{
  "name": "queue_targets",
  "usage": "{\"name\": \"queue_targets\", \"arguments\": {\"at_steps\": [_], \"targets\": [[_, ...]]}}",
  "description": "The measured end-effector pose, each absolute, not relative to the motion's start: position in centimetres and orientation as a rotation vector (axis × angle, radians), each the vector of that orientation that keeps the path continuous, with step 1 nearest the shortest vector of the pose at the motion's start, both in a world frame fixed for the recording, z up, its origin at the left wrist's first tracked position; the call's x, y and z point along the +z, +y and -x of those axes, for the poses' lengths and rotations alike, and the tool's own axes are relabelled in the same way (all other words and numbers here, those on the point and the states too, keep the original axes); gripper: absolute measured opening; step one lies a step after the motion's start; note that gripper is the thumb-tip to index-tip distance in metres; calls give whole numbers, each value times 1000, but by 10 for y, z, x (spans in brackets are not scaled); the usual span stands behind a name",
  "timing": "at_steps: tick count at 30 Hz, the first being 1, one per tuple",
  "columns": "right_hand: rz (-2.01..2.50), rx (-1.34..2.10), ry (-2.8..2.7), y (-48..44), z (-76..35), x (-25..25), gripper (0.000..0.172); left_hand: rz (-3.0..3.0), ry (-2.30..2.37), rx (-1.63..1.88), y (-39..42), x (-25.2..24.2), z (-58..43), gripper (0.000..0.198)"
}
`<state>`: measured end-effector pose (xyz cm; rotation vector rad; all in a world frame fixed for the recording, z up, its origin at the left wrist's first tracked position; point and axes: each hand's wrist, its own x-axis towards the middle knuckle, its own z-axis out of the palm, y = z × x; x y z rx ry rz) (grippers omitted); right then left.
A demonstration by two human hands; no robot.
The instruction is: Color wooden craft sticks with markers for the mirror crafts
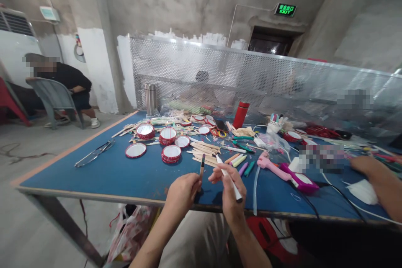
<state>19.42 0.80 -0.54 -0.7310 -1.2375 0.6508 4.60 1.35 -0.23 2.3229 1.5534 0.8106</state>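
**Stick in one hand, marker in the other**

The left hand point(182, 192) has its fingers closed around a flat wooden stick point(202, 164), held upright just above the near edge of the blue surface point(125, 176), its top end dark. The right hand point(229, 192) is just beside it, fingers gripping a white marker point(230, 181) slantwise. Marker and stick are close but apart.

The work seems to be at the colouring step, with the stick's end seemingly partly done. A next stroke calls for a steady stick and the marker's tip brought to the wood. I cannot tell which end is the tip.

More sticks point(205, 153), red-rimmed lids point(171, 153) and a pink glue gun point(273, 166) lie farther back. Another person's hand point(373, 176) rests at the right.
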Motion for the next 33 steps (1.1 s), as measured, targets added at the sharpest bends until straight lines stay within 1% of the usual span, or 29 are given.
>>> {"name": "queue_targets", "arguments": {"at_steps": [3,7,10,15,21,24,26,29,31,33], "targets": [[687,714,-1056,12,-197,-5,26,-2305,1563,804,13,-3,-46,27],[746,772,-967,10,-194,-6,22,-2315,1578,801,13,-4,-46,29],[807,757,-1036,5,-193,-7,23,-2338,1600,805,13,-5,-46,29],[878,594,-1183,3,-196,-7,15,-2359,1590,823,14,-7,-46,28],[941,497,-1385,-6,-199,-12,21,-2359,1584,817,15,-8,-46,28],[961,361,-1487,-15,-197,-21,23,-2367,1600,815,15,-9,-46,26],[968,165,-1593,-18,-195,-29,24,-2371,1610,814,14,-9,-46,24],[948,-155,-1729,-20,-193,-41,29,-2376,1636,822,13,-9,-46,23],[938,-224,-1755,-21,-192,-45,30,-2380,1655,817,13,-9,-46,24],[948,-193,-1738,-22,-191,-46,29,-2382,1664,800,13,-9,-47,24]]}}
